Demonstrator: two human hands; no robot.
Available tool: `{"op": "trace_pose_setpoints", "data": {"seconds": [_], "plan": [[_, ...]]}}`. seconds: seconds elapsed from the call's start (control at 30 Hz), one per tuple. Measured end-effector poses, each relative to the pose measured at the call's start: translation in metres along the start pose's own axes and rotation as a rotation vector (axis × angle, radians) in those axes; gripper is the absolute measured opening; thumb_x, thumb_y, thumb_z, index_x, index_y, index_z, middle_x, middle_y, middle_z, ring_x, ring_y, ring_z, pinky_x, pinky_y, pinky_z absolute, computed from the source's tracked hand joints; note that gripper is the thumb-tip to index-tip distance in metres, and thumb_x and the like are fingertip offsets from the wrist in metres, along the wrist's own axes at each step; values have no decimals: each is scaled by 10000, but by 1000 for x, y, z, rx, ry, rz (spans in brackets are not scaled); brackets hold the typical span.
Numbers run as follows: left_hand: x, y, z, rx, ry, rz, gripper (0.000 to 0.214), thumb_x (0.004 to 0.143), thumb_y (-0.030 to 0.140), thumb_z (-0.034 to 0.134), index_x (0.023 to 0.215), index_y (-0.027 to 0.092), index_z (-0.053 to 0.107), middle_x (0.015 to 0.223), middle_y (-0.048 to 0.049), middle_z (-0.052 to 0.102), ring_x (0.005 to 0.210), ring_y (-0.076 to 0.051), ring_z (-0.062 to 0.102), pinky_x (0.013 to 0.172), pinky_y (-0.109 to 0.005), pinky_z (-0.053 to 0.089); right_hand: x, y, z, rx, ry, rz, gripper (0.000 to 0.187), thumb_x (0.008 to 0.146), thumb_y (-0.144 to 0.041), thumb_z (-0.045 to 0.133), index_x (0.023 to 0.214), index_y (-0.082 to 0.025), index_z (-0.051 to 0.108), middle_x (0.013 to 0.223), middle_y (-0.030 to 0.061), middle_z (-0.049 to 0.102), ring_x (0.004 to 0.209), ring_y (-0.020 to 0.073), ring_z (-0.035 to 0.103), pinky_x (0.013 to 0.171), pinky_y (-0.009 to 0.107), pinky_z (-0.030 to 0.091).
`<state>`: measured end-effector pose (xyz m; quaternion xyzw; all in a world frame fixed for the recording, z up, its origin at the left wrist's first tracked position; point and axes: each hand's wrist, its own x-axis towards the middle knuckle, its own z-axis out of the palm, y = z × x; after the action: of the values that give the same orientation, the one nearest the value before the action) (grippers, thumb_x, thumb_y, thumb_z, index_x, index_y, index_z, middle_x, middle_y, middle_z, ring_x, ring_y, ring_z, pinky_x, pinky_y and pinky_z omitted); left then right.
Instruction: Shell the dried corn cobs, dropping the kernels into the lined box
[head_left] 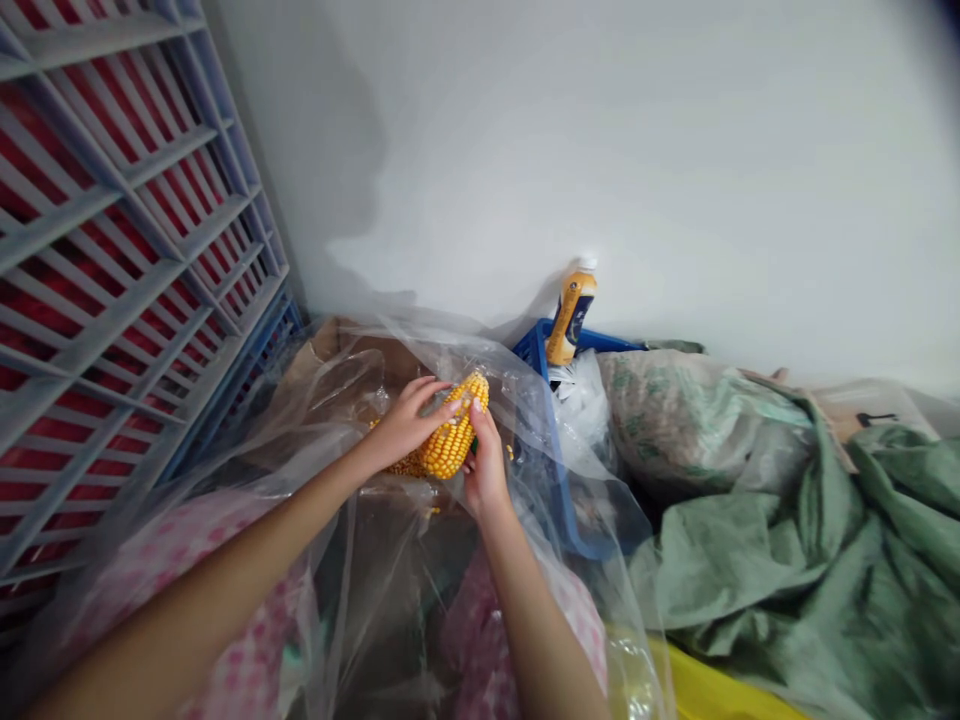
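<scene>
An ear of yellow corn [448, 447] is held tilted between both my hands, over a clear plastic sheet [382, 570] that spreads across a cardboard box [315, 352]. Part of the upper ear shows pale patches where kernels are gone. My left hand [411, 422] presses its fingers on the ear's upper left side. On the other side, my right hand [487, 465] grips the ear, thumb near its tip. Below the ear lie loose yellow kernels [409, 464], partly covered by my left hand. Something small and dark green shows by my right fingers; I cannot make it out.
Stacked slatted crates [157, 265] with red contents rise at the left. To the right are a blue basket [561, 470], an orange bottle [572, 312] with a white cap, a filled sack [697, 415] and green cloth [757, 550]. A white wall [637, 150] stands behind.
</scene>
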<state>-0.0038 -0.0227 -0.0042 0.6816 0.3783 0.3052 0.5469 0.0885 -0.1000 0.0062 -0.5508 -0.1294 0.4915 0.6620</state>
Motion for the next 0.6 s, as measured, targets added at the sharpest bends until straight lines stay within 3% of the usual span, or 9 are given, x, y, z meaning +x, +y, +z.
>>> {"op": "trace_pose_setpoints", "data": {"seconds": [0.17,0.3,0.43,0.6], "plan": [[-3,7,-8,114,-182,49,502,791,475,469,1186,170,520,1087,-97,618,919,-230,609,794,-322,468,-1,2,-1,-29,-28,-10,354,721,-436,603,991,-211,566,788,-14,600,562,74,514,444,158,353],[-7,17,-13,424,-163,110,492,866,412,334,1273,160,450,1094,-132,620,971,-259,599,814,-331,436,-1,4,1,-17,-36,8,328,721,-408,617,982,-215,568,859,-5,616,618,79,546,503,161,399],[-6,16,-16,473,-96,61,516,888,398,261,1337,165,363,943,-128,670,844,-256,639,725,-323,452,-1,4,2,-36,-22,9,319,704,-395,635,959,-213,572,868,-3,621,631,88,553,507,163,407],[-2,9,-16,402,-168,183,528,846,461,376,1288,178,424,1184,-105,578,1031,-226,573,859,-285,417,-2,3,1,-37,-37,19,360,716,-430,618,994,-207,569,848,9,615,610,87,542,490,160,405]]}}
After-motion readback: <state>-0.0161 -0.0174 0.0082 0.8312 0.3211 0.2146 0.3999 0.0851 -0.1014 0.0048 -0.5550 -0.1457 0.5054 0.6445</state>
